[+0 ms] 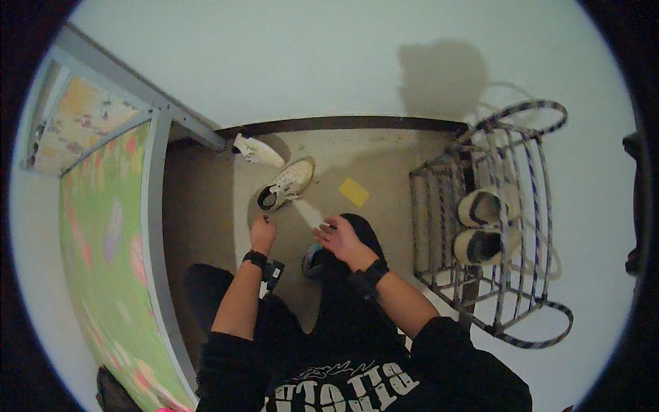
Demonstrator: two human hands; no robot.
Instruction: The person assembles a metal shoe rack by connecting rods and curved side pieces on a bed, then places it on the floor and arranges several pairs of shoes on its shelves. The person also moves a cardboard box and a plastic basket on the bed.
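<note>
A cream sneaker (287,184) with a dark opening lies on the floor ahead of me, toe pointing away. My left hand (262,232) hovers just below its heel, fingers curled, with nothing visible in it. My right hand (338,237) is spread open, palm up, over my dark trouser leg. A second white sneaker (255,150) lies farther off by the wall. Both wrists wear black bands.
A metal wire shoe rack (504,226) stands at the right with a pair of light slip-on shoes (484,226) on it. A bed with a grey frame (158,226) and green flowered sheet runs along the left. A yellow card (354,191) lies on the floor.
</note>
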